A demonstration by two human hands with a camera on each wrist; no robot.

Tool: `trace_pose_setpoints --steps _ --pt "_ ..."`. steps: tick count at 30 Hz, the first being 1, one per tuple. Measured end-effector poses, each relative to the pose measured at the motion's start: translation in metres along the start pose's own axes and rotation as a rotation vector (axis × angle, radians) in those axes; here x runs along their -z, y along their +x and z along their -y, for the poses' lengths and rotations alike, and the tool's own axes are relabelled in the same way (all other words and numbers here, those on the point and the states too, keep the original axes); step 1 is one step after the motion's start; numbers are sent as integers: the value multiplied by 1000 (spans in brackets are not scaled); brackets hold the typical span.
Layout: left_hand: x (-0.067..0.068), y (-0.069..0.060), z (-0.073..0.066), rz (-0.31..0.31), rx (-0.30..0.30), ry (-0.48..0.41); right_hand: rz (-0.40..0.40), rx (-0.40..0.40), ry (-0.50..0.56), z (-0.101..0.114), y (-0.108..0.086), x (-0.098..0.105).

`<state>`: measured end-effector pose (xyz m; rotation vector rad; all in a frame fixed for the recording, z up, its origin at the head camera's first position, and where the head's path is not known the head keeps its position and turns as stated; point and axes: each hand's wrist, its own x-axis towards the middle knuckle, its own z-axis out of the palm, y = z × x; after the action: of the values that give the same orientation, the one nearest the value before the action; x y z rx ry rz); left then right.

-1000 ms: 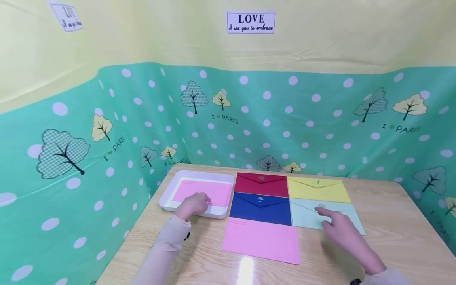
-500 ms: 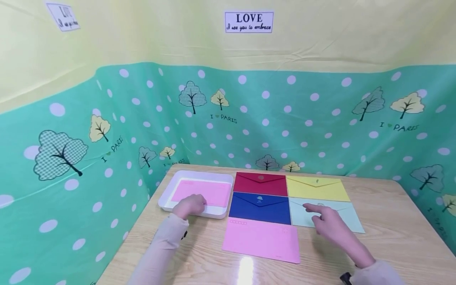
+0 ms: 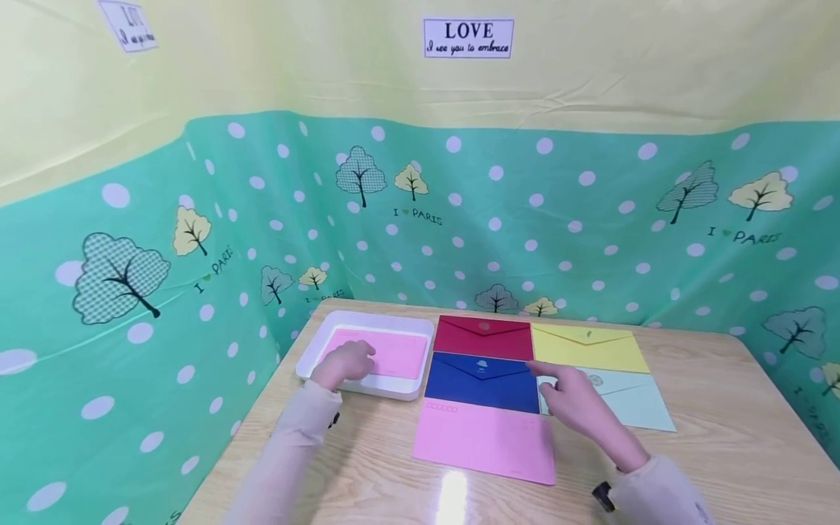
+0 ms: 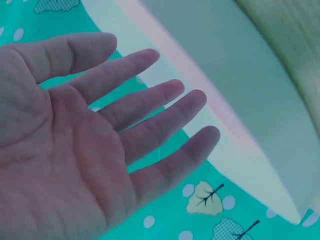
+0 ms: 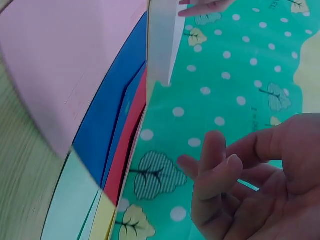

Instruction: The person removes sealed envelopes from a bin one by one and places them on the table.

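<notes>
My left hand [image 3: 344, 362] hovers above the white tray [image 3: 311, 355], where a pink envelope [image 3: 400, 355] lies flat. In the left wrist view its fingers [image 4: 160, 127] are straight and hold nothing. My right hand [image 3: 580, 405] is over the seam between the blue envelope [image 3: 459, 383] and the pale mint envelope [image 3: 630, 401], partly hiding the mint one. Its index finger points left and the others are loosely bent around nothing. Behind lie a red envelope [image 3: 453, 335] and a yellow envelope [image 3: 610, 350]. Closest to me is another pink envelope [image 3: 482, 441].
Everything stands on a light wooden table [image 3: 709, 386]. A green dotted curtain [image 3: 499, 211] with printed trees closes off the back and sides. The tray is at the table's left, beside the red and blue envelopes.
My right hand has moved left, from over the mint envelope to the blue envelope's right edge. My left hand has drawn slightly to the left over the tray. The envelopes lie as before.
</notes>
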<state>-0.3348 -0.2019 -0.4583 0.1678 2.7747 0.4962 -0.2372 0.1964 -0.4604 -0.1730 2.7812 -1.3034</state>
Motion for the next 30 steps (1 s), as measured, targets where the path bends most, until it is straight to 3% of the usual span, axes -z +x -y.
trace_pose_setpoints --steps 12,18,30 --pt "34 13 19 -65 25 -47 40 73 118 54 42 -51" --pt "43 23 30 -45 64 -120 105 58 173 80 67 -76" --pt "50 41 47 51 106 -137 230 -34 241 110 104 -132"
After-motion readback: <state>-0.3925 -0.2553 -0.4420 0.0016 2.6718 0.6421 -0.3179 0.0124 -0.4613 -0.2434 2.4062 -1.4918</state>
